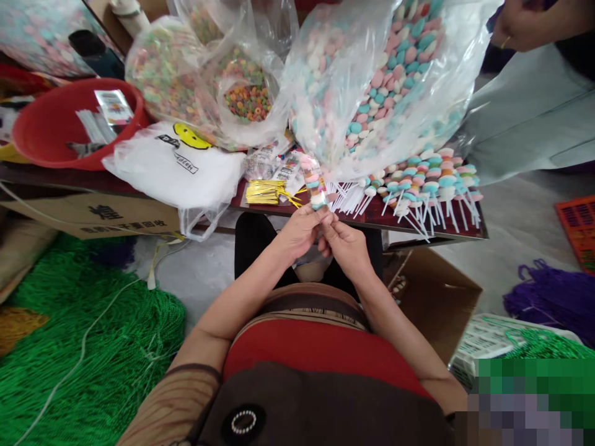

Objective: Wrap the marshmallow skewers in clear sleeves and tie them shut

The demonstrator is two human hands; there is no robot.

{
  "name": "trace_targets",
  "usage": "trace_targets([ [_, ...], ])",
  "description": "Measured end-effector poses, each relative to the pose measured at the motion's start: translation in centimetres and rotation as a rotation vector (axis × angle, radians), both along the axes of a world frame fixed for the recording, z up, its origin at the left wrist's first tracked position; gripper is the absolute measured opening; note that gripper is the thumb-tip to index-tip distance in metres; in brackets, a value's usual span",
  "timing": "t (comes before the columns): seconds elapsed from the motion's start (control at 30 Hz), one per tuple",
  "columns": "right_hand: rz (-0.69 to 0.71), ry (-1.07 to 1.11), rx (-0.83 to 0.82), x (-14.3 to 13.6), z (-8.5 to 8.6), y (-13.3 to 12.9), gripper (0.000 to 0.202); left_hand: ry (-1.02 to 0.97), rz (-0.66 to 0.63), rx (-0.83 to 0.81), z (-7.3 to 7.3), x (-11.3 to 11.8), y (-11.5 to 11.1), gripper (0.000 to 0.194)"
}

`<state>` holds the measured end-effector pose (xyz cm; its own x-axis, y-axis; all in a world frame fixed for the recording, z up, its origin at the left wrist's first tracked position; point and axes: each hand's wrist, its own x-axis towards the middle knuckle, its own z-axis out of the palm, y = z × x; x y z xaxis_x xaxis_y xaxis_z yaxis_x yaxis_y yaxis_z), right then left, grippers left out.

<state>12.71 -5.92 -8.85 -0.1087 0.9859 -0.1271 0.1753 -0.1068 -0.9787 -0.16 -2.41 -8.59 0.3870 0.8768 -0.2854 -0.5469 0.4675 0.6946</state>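
A candy skewer in a clear wrapper, with pink, white and blue pieces, points up and away from me at the table edge. My left hand is closed around its lower end. Pressed close beside it, my right hand pinches at the bottom of the wrapper; what lies between those fingertips is too small to make out. Just left of the skewer are a bundle of yellow twist ties and some printed clear wrappers. To the right lie loose white sticks and a pile of candy skewers.
Large clear bags of pastel candies and ring-shaped candies stand behind. A red basin and a white plastic bag are at left. Below right is an open cardboard box. Another person's hand shows top right.
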Motion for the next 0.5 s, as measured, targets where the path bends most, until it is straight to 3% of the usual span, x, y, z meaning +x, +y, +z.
trace_targets([
  [0.1, 0.203, -0.122, 0.018, 2.5, 1.6, 1.0, 0.05, -0.037, 0.027, 0.034, 0.6, -0.8, -0.1, 0.035],
  [0.13, 0.184, -0.13, 0.041, 3.5, 2.1, 1.4, 0.045, -0.064, 0.0, 0.054, 1.0, -1.0, -0.4, 0.032],
  [0.23, 0.029, 0.029, 0.116, 5.4, 3.3, 2.5, 0.041, -0.185, -0.254, 0.102, 2.1, -0.8, -1.6, 0.034],
  [0.3, 0.095, 0.221, 0.082, 5.5, 3.6, 2.8, 0.054, -0.267, -0.468, 0.11, 2.5, -0.1, -2.6, 0.033],
  [0.37, 0.215, 0.376, 0.002, 5.0, 3.4, 2.7, 0.064, -0.313, -0.595, 0.126, 2.6, 0.6, -3.2, 0.04],
  [0.43, 0.223, 0.449, -0.022, 4.2, 2.9, 2.5, 0.061, -0.279, -0.603, 0.165, 2.4, 0.9, -3.3, 0.051],
  [0.5, 0.117, 0.461, 0.022, 3.3, 2.3, 2.4, 0.051, -0.119, -0.528, 0.231, 2.1, 0.8, -2.8, 0.049],
])
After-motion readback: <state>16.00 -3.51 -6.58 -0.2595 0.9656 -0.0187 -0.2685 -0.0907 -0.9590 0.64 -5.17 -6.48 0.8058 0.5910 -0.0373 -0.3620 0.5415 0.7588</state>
